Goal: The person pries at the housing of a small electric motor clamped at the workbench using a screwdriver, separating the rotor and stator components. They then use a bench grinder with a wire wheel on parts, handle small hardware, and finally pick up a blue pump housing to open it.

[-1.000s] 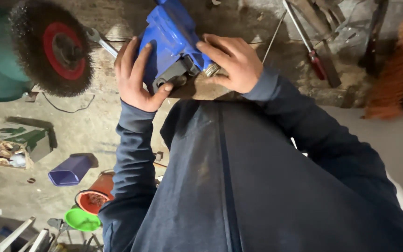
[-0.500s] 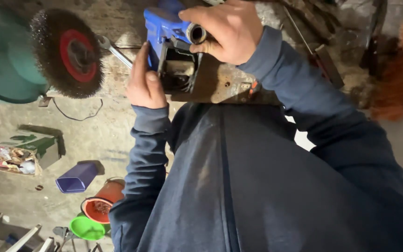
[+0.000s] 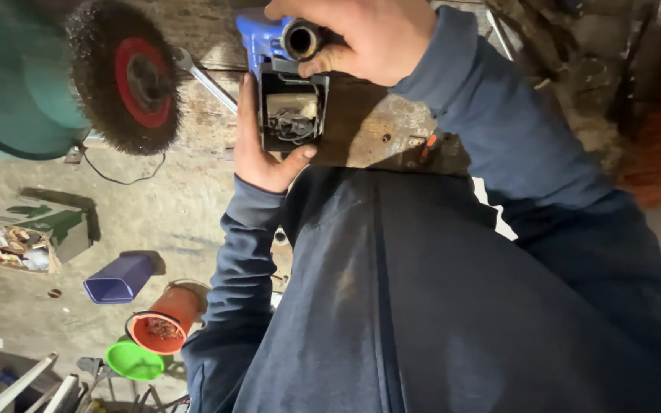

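A blue power tool point(image 3: 281, 84) with its housing open rests on the edge of a worn wooden bench point(image 3: 392, 130); wires and a metal part show inside the dark cavity. My left hand point(image 3: 263, 145) cups the tool's lower left side, thumb under the open cavity. My right hand point(image 3: 361, 34) grips the top of the tool around a dark round tube end. My dark blue sleeves and jacket fill the lower right of the view.
A bench grinder with a wire brush wheel point(image 3: 120, 76) and green housing point(image 3: 9, 84) stands at the left. A wrench point(image 3: 204, 76) lies on the bench. Below on the floor are a green box point(image 3: 28, 237), a purple tub point(image 3: 116, 277), an orange pot point(image 3: 164, 321) and a green lid point(image 3: 133, 359).
My right hand has moved from the tool's right side up onto its top. The tool has been turned so that its open cavity faces me, and the view has come closer.
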